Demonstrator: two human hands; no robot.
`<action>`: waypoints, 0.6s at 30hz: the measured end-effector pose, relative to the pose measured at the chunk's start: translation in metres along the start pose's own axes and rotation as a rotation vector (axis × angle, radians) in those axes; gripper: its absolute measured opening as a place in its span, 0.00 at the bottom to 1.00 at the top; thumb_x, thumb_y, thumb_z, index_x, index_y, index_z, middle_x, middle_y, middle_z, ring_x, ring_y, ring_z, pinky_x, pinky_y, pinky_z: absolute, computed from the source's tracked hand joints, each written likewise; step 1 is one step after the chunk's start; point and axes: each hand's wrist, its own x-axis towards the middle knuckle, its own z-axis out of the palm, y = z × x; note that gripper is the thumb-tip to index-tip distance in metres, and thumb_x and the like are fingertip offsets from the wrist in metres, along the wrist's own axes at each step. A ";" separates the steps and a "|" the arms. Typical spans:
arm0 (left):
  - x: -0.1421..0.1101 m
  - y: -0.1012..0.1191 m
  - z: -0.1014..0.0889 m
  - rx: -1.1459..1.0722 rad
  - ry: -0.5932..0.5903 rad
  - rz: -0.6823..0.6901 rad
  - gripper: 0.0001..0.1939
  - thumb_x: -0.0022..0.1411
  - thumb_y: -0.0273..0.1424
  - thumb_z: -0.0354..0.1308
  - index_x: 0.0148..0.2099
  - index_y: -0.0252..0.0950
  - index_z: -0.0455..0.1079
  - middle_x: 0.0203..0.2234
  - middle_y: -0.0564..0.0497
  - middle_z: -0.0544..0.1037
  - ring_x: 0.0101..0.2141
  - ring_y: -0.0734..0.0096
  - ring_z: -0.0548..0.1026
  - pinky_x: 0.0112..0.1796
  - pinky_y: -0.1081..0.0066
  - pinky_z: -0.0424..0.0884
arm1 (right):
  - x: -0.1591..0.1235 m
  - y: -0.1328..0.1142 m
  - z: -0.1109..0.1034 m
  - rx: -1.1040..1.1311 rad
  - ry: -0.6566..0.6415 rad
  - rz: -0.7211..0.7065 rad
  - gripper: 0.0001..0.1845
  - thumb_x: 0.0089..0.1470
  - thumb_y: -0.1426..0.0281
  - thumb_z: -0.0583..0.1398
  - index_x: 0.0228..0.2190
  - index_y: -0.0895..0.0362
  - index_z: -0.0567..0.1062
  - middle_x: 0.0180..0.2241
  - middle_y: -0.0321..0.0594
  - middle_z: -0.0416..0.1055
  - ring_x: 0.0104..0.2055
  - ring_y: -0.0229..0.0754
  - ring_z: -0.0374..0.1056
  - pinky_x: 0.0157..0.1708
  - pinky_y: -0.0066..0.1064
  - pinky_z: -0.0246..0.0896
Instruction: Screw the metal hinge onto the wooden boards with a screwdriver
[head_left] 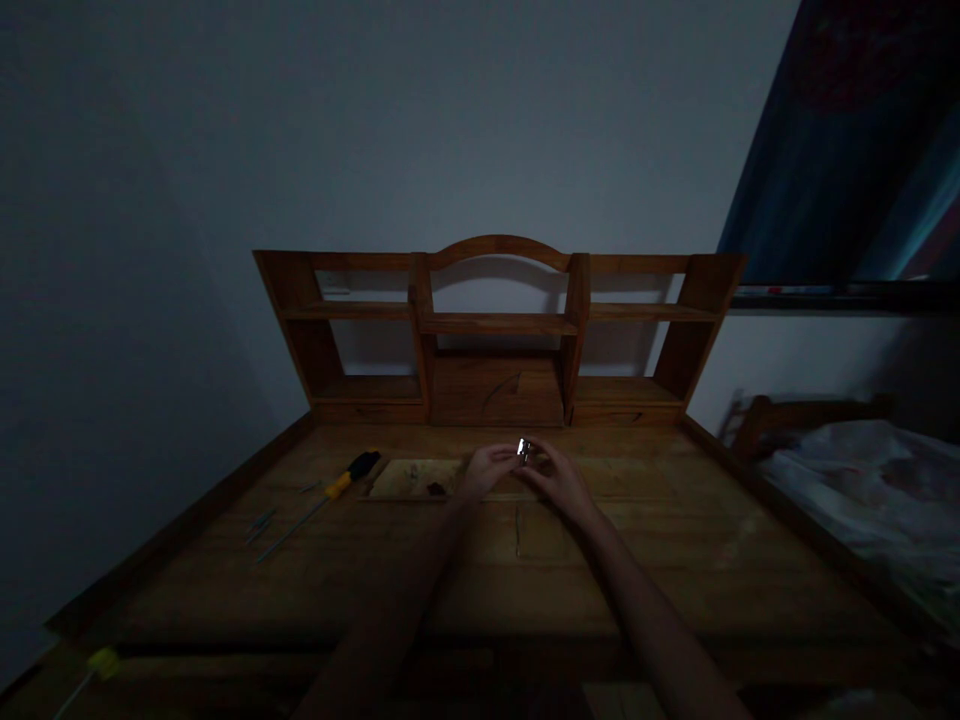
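Observation:
A small shiny metal piece (523,451) is held up over the middle of the desk, between the fingertips of both hands. Its exact kind is too small and dark to make out. My left hand (490,470) pinches it from the left, fingers closed. From the right, the thumb and fingers of my right hand (553,474) close on it. Below the hands lies a pale wooden board (412,479) with dark marks, partly hidden by my left hand and forearm.
On the left lie a screwdriver (341,486) with a yellow and black handle and several small metal pieces (260,524). A wooden shelf unit (498,324) stands along the desk's back edge. Another yellow-handled tool (103,662) is at the lower left. Plastic-covered bedding (862,480) is at the right.

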 end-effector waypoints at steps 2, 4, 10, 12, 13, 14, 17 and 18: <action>0.001 -0.001 0.000 -0.018 0.017 -0.002 0.25 0.38 0.39 0.75 0.37 0.29 0.78 0.34 0.41 0.82 0.37 0.59 0.80 0.46 0.61 0.73 | 0.000 -0.002 0.002 0.053 -0.002 0.020 0.31 0.50 0.59 0.65 0.56 0.45 0.68 0.47 0.41 0.75 0.44 0.46 0.72 0.45 0.41 0.67; 0.001 -0.001 0.000 -0.035 0.043 0.004 0.24 0.39 0.39 0.75 0.37 0.30 0.78 0.34 0.42 0.82 0.37 0.58 0.80 0.46 0.60 0.73 | 0.000 -0.004 0.003 0.107 0.004 0.036 0.29 0.52 0.60 0.64 0.55 0.47 0.70 0.48 0.42 0.75 0.45 0.46 0.72 0.46 0.41 0.67; 0.001 0.000 0.001 -0.071 0.098 0.006 0.23 0.40 0.39 0.75 0.36 0.29 0.77 0.32 0.43 0.82 0.35 0.59 0.80 0.46 0.56 0.74 | 0.006 -0.001 0.002 0.262 0.095 0.126 0.17 0.55 0.57 0.61 0.42 0.53 0.78 0.42 0.43 0.77 0.43 0.46 0.73 0.43 0.38 0.68; 0.000 0.002 0.003 -0.073 0.098 0.000 0.24 0.39 0.40 0.75 0.36 0.29 0.77 0.31 0.43 0.82 0.34 0.59 0.80 0.46 0.56 0.75 | 0.007 0.005 0.002 0.302 0.115 0.181 0.16 0.52 0.56 0.62 0.38 0.54 0.78 0.37 0.42 0.78 0.35 0.44 0.73 0.35 0.34 0.69; 0.000 0.002 0.003 -0.073 0.095 -0.004 0.24 0.39 0.40 0.75 0.36 0.30 0.77 0.31 0.43 0.82 0.34 0.59 0.80 0.46 0.55 0.75 | 0.008 0.007 0.002 0.319 0.122 0.207 0.16 0.51 0.56 0.63 0.37 0.55 0.78 0.34 0.42 0.78 0.32 0.42 0.73 0.32 0.33 0.68; 0.000 0.003 0.004 -0.072 0.091 -0.008 0.24 0.38 0.40 0.75 0.36 0.30 0.78 0.30 0.44 0.82 0.34 0.59 0.80 0.45 0.55 0.75 | 0.008 0.009 0.002 0.335 0.128 0.229 0.17 0.50 0.56 0.64 0.36 0.55 0.78 0.32 0.41 0.78 0.30 0.41 0.72 0.30 0.32 0.67; -0.001 0.003 0.005 -0.063 0.080 -0.015 0.25 0.37 0.40 0.75 0.36 0.29 0.78 0.30 0.44 0.82 0.33 0.59 0.80 0.44 0.55 0.76 | 0.009 0.011 0.001 0.370 0.145 0.273 0.17 0.47 0.56 0.66 0.33 0.55 0.79 0.30 0.42 0.78 0.29 0.41 0.71 0.30 0.31 0.66; -0.001 0.002 0.004 -0.059 0.077 -0.015 0.25 0.37 0.40 0.76 0.35 0.29 0.78 0.29 0.44 0.82 0.32 0.60 0.80 0.43 0.56 0.77 | 0.010 0.010 0.001 0.377 0.149 0.283 0.17 0.45 0.56 0.67 0.33 0.56 0.80 0.30 0.42 0.78 0.29 0.41 0.72 0.30 0.31 0.66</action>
